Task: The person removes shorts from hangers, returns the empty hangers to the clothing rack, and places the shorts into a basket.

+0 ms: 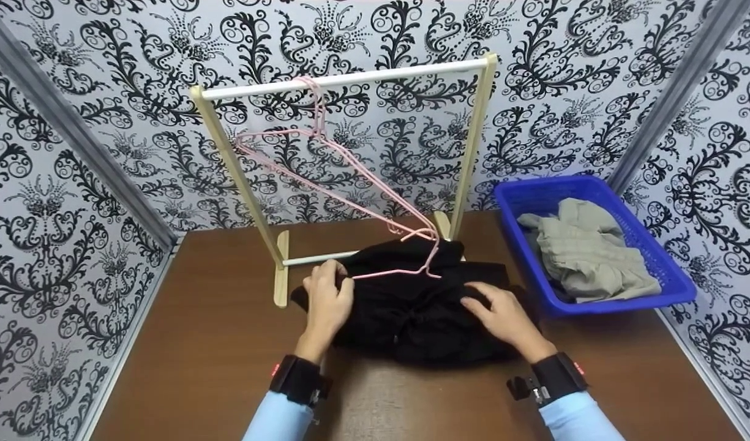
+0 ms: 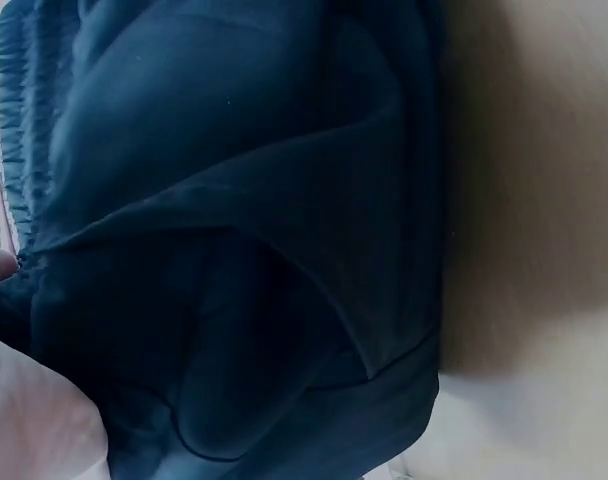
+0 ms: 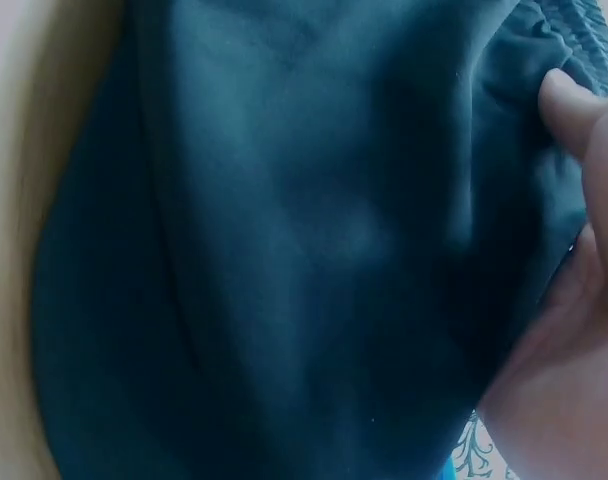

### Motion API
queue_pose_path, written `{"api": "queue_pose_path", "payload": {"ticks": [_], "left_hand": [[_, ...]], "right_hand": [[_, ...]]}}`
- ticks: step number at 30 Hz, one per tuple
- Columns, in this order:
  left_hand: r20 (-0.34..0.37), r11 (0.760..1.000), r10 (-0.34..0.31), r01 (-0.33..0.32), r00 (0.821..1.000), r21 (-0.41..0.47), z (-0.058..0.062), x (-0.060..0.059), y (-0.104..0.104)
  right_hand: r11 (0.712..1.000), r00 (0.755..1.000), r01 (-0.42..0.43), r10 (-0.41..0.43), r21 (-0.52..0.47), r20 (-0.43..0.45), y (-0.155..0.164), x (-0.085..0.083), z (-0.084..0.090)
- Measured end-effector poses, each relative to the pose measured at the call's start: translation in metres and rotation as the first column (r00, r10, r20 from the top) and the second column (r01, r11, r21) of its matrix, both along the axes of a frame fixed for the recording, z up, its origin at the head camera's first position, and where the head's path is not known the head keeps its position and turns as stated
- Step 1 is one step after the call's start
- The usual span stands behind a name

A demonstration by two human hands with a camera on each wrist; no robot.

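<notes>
Left hand (image 1: 327,298): fingers curled over the left edge of a black garment (image 1: 411,306), gripping the cloth near the end of a pink hanger (image 1: 350,177). Right hand (image 1: 500,315): laid on the garment's right part, fingers loosely bent onto the fabric; whether they pinch a fold cannot be told from the head view, though the right wrist view shows a thumb (image 3: 569,105) against the dark cloth near a gathered waistband.

Garment: crumpled heap on the brown table (image 1: 215,343), just in front of the rack's foot, between both hands.

Hanger: hooked on the white top rail of a small wooden rack (image 1: 350,79), hanging tilted, its lower end lying on the garment.

Blue basket (image 1: 675,288): on the table to the right, near the garment, holding a beige garment (image 1: 589,254).

Surround: black-and-white patterned walls (image 1: 75,202) on three sides.
</notes>
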State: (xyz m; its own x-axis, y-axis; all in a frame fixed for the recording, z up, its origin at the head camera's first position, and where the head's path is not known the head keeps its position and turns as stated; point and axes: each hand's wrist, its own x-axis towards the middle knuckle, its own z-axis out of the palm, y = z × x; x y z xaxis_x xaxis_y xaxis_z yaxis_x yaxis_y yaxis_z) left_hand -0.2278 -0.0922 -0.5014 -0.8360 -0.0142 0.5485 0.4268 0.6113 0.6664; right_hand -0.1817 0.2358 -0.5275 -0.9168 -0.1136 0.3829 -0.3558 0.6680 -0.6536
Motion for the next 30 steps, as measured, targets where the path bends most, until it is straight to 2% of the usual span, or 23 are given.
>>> {"api": "queue_pose_path", "payload": {"ticks": [6, 11, 16, 19, 24, 30], "left_hand": [[0.004, 0.999, 0.006, -0.005, 1.0, -0.036, -0.004, 0.002, 0.005], [-0.032, 0.995, 0.004, -0.007, 0.999, -0.099, -0.001, 0.003, 0.004], [-0.073, 0.986, 0.043, -0.055, 0.996, -0.158, 0.001, 0.004, 0.0], [-0.084, 0.981, 0.068, -0.081, 0.994, -0.174, 0.002, 0.005, -0.001], [-0.113, 0.979, 0.075, -0.095, 0.991, -0.18, -0.002, 0.008, 0.0], [-0.086, 0.983, 0.055, -0.069, 0.995, -0.169, -0.006, 0.01, -0.002]], "right_hand": [[0.997, 0.987, 0.076, -0.08, -0.033, -0.137, 0.0, 0.0, -0.013], [0.992, 0.978, 0.113, -0.122, -0.063, -0.168, 0.001, 0.005, -0.025], [0.988, 0.971, 0.105, -0.127, -0.114, -0.202, 0.004, 0.008, -0.034], [0.984, 0.981, 0.081, -0.107, -0.158, -0.161, 0.006, 0.01, -0.035], [0.972, 0.997, 0.075, -0.079, -0.221, -0.012, 0.006, 0.012, -0.032], [0.959, 0.997, 0.067, -0.057, -0.276, 0.046, 0.006, 0.013, -0.032]]}}
